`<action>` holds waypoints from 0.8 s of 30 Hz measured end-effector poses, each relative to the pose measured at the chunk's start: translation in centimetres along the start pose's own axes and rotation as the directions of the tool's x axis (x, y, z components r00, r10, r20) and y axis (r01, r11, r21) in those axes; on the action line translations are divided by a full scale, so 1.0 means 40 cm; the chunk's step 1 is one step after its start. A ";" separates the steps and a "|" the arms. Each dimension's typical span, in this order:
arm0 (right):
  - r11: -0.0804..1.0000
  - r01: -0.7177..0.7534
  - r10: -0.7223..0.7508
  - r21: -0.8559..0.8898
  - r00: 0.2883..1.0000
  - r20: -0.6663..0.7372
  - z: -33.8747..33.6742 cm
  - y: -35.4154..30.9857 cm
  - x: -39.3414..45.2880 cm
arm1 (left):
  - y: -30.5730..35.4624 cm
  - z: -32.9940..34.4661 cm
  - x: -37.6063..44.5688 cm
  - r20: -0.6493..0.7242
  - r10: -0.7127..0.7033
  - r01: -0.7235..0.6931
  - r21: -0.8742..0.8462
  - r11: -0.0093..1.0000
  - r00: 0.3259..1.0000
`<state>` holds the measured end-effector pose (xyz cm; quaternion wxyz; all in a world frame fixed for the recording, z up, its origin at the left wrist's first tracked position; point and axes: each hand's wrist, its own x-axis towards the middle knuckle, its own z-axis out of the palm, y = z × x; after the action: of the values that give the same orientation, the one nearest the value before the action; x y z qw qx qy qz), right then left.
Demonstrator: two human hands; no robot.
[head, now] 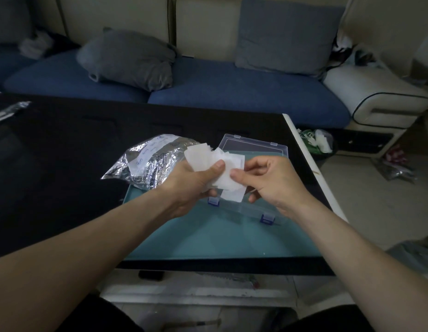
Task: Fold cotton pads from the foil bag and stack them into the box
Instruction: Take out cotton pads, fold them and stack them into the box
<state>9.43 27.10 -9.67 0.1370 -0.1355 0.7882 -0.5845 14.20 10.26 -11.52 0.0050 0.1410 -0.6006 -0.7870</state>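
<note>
**Both hands on a bunch of cotton pads above the open box**

Broadly, a dark table fills the near ground, its pale right edge running close past the work area, with a blue sofa beyond the far edge. On the table lies a teal mat, bare along its near half, which leaves open room in front of the hands. At the mat's far left corner sits the crumpled foil bag, silver with a printed label, its mouth turned toward the hands. Just right of it stands the clear plastic box, lid swung back (two blue latches show along its near wall).

Above the box, the left hand grips a loose bunch of cotton pads, thumb pressed over them and fingers curled beneath; the pads fan out up and to the right, white, thin and square-cornered, overlapping unevenly. The right hand meets the bunch from the other side, thumb and forefinger pinching the edge of one pad, the other fingers curled loosely below. Whether any pads already lie in the box cannot be told.
</note>
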 end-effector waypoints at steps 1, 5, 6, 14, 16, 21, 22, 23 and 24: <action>1.000 -0.002 0.002 0.018 1.000 -0.006 -0.002 -0.001 0.001 | -0.001 -0.001 0.002 -0.022 -0.001 0.001 -0.007 1.000 1.000; 0.998 -0.015 0.015 0.066 1.000 -0.009 -0.006 0.001 0.002 | -0.007 -0.002 0.008 -0.095 0.019 -0.017 0.020 1.000 0.995; 0.997 -0.017 0.018 0.078 1.000 -0.010 -0.007 -0.001 0.002 | -0.008 -0.003 0.011 -0.105 0.031 -0.029 0.018 0.999 0.994; 0.998 0.042 -0.045 0.049 0.997 0.067 -0.006 -0.006 0.002 | -0.002 0.001 0.006 -0.114 0.084 -0.077 0.068 0.995 0.990; 0.999 0.041 -0.041 0.024 0.999 0.035 -0.010 0.000 0.008 | -0.002 0.002 0.006 -0.125 0.079 -0.073 0.050 0.996 0.989; 0.994 -0.020 0.029 0.108 0.996 -0.083 -0.039 0.006 0.019 | 0.008 0.006 0.002 -0.155 0.039 -0.043 -0.022 0.999 0.987; 0.990 -0.021 0.034 0.137 0.995 -0.096 -0.048 0.006 0.021 | 0.010 0.005 0.001 -0.167 0.037 -0.042 -0.023 0.999 0.985; 0.987 -0.017 0.032 0.159 0.995 -0.095 -0.060 0.005 0.021 | 0.012 0.002 0.002 -0.179 0.040 -0.043 -0.016 0.999 0.983; 0.986 -0.008 0.021 0.168 0.997 -0.074 -0.071 0.004 0.020 | 0.012 -0.001 0.001 -0.185 0.043 -0.044 -0.001 0.999 0.982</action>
<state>7.60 29.36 -9.08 0.1223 -0.0954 0.7418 -0.6524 14.07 10.08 -11.08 0.0781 0.2002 -0.5986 -0.7717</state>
